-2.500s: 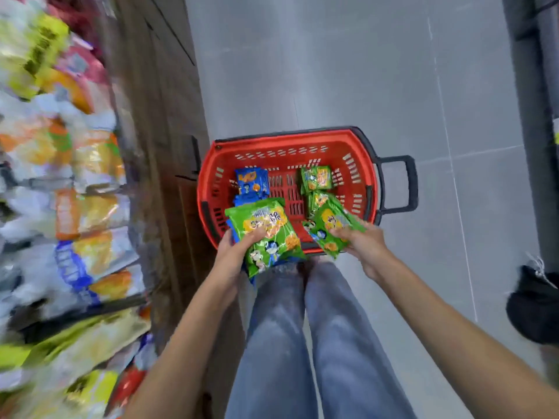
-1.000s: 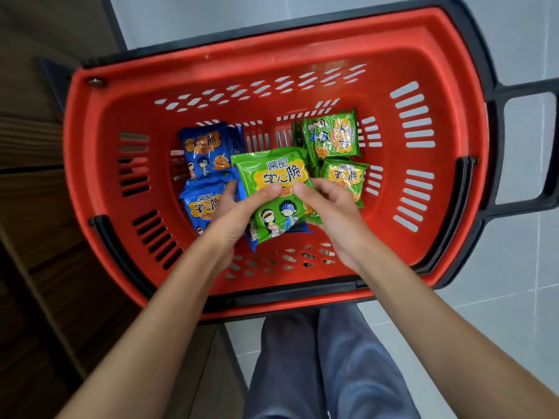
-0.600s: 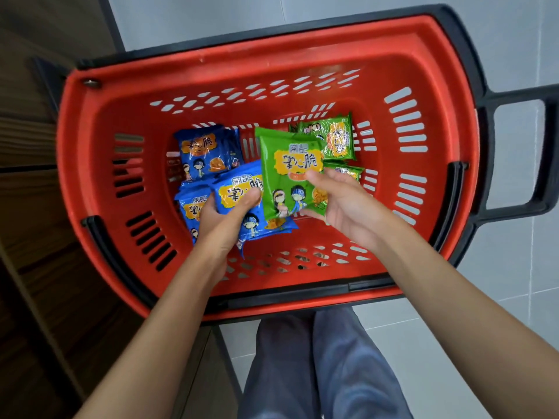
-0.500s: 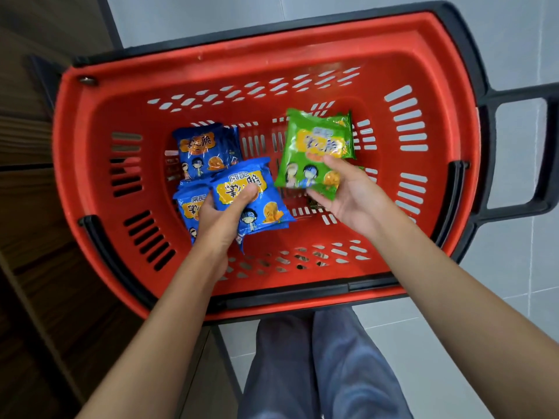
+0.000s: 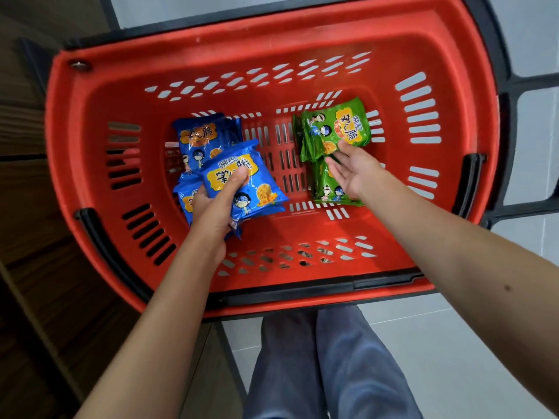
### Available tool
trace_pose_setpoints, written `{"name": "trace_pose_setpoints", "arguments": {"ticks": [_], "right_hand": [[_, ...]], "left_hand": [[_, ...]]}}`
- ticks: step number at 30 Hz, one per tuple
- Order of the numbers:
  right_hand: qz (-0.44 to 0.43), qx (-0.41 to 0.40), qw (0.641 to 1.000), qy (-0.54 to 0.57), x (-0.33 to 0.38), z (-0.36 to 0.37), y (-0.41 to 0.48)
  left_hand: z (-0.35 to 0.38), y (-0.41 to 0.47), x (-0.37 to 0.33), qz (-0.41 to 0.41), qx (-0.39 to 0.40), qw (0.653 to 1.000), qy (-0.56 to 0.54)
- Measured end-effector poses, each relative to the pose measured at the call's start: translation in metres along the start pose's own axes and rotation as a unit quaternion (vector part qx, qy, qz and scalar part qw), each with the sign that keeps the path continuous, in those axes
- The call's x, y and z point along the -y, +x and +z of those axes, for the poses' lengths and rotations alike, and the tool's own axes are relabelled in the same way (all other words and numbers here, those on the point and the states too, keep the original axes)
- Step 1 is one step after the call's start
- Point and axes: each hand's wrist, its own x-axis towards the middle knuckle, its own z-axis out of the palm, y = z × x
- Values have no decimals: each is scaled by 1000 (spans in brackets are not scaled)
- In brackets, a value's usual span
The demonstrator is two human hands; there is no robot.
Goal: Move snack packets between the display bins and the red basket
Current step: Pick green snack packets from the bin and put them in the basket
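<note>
Grey tiled floor [image 5: 438,343] under red basket [image 5: 272,34], wooden panelling [image 5: 30,237] at left. Left grip [image 5: 211,207] clamped on blue packet [image 5: 242,182] with thumb on top, held just over other blue packets [image 5: 199,137] lying on the basket's left side. Right grip [image 5: 354,170] apart, fingers straight, fingertips at lower edge of top green packet [image 5: 335,128] — right side of basket, on the green stack.

You are standing on a pale grey tiled floor [image 5: 423,364]. Dark wood panelling [image 5: 36,237] is running along your left side.
</note>
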Motion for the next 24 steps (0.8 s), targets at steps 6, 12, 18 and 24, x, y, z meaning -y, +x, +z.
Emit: {"name": "trace_pose_setpoints", "arguments": {"ticks": [6, 12, 18, 24], "right_hand": [[-14, -24, 1000, 4, -3, 2, -11], [-168, 40, 977, -123, -20, 6, -64], [-200, 187, 913, -302, -53, 14, -105], [-132, 215, 919, -304, -49, 28, -101]], "left_hand": [[10, -3, 6, 3, 10, 1000, 4], [15, -16, 4, 5, 14, 1000, 8], [10, -33, 1, 29, -17, 999, 37], [-22, -36, 8, 31, -86, 995, -40]]}}
